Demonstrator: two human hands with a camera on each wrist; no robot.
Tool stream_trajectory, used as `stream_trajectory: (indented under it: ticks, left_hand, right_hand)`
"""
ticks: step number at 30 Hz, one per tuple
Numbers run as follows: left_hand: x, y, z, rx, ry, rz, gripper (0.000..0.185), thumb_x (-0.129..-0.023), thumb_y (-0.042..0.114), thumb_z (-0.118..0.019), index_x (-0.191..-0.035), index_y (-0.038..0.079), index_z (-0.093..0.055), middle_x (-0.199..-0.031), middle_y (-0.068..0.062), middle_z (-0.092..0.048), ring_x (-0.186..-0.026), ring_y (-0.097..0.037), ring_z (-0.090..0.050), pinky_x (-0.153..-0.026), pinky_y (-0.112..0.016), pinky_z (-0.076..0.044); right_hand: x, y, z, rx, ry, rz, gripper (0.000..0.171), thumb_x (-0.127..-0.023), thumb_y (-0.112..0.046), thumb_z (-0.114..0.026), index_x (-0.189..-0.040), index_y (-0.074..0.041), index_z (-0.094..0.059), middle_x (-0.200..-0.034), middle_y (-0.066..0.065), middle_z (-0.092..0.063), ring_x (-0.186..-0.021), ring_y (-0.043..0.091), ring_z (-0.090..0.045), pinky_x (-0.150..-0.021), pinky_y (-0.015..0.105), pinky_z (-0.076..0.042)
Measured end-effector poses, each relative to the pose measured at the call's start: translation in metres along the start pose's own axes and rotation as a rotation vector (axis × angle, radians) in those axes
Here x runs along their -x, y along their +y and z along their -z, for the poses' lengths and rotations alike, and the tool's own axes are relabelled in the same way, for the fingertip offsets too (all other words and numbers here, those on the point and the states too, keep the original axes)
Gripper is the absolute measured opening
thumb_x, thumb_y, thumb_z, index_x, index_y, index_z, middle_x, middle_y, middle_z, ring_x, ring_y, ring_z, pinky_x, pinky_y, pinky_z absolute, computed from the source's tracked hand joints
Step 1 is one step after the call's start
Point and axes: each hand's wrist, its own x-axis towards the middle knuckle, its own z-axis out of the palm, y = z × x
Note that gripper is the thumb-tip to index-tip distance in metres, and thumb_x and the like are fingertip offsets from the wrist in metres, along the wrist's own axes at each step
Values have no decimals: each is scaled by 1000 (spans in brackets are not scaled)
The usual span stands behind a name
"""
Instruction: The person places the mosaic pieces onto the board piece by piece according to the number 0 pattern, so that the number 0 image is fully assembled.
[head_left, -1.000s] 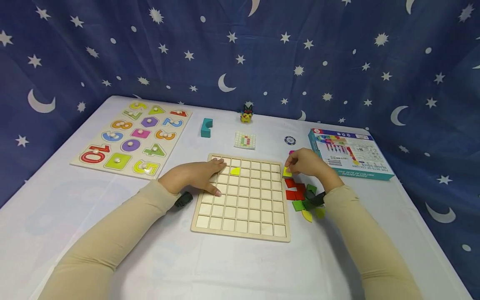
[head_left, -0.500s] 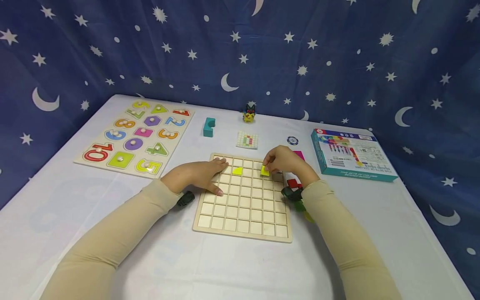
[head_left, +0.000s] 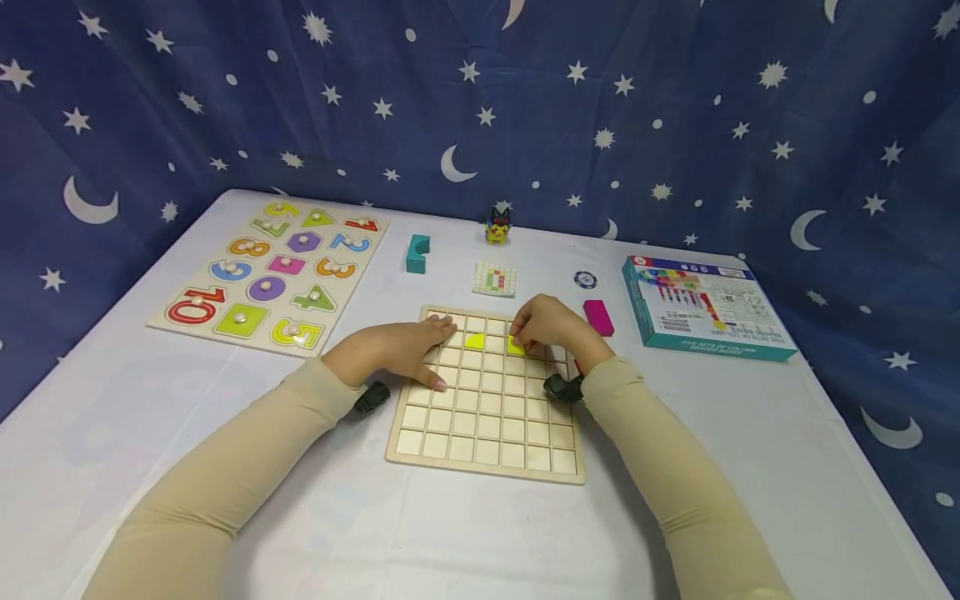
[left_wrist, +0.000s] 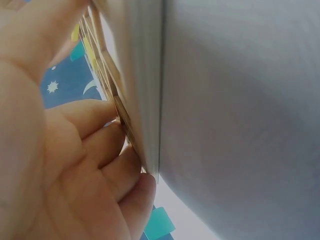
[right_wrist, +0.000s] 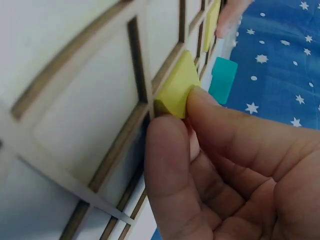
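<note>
A wooden grid board (head_left: 487, 402) lies flat on the white-covered table. My left hand (head_left: 384, 350) rests on its upper left edge, fingers spread over the border cells and thumb apart. A yellow quarter-round tile (head_left: 474, 341) sits in a cell near those fingertips. My right hand (head_left: 553, 322) pinches another yellow tile (right_wrist: 177, 90) between thumb and forefinger. In the right wrist view this tile is at a cell, touching the grid's ridges; whether it lies fully flat I cannot tell. A sliver of red tile (head_left: 578, 367) shows by the right wrist, which hides the other loose tiles.
Behind the board lie a small pattern card (head_left: 495, 280), a teal arch block (head_left: 417, 254) and a toy figure (head_left: 497, 227). A magenta block (head_left: 598, 317), a round token (head_left: 585, 280) and a flat box (head_left: 708, 312) are at right. A number puzzle (head_left: 273, 275) lies at left.
My right hand has carried the yellow tile leftward from the loose pieces onto the board's second row, uncovering the magenta block. My left hand has stayed in place on the board.
</note>
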Motion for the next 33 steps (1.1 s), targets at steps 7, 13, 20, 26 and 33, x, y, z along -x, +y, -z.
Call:
stream_trajectory:
  ticks: [7,13,20,26,33]
  left_hand:
    - [-1,0,0,1,-2,2,98,-78,48,-66,-148,5,-13,-155,-12,-6,-142,-29,-5,-114,-45,-14]
    - [0,1,0,3,-3,1,98,-78,47,-66,-148,4,-12,-155,-13,-5,-142,-29,-5,-114,-45,-14]
    - [0,1,0,-9,-3,4,99,-78,48,-66,-148,4,-12,-155,-13,-6,-142,-29,-5,-114,-45,-14]
    - [0,2,1,-5,-6,2,98,-79,46,-67,-148,3,-13,-155,-14,-7,-142,-29,-6,-115,-44,-14]
    - [0,4,1,-7,-9,5,96,-79,45,-67,-147,2,-14,-154,-14,-7,-142,-29,-5,-115,-44,-13]
  right_hand:
    - [0,-3,-2,36,6,-26,4,-81,-6,-67,-82,-2,-67,-72,5,-65,-56,11,-58,-58,22,-53]
    - [9,1,6,62,12,4,9,-83,-12,-68,-85,-4,-67,-76,5,-64,-63,14,-60,-63,26,-53]
    - [28,24,26,121,13,63,10,-82,-8,-66,-90,-2,-68,-76,5,-62,-65,15,-55,-60,25,-47]
    - [42,51,39,149,13,65,14,-80,-8,-68,-92,-2,-68,-79,5,-62,-70,16,-53,-64,26,-46]
    - [52,73,39,118,-8,-6,14,-78,-6,-69,-92,-4,-69,-83,6,-62,-77,19,-54,-68,27,-48]
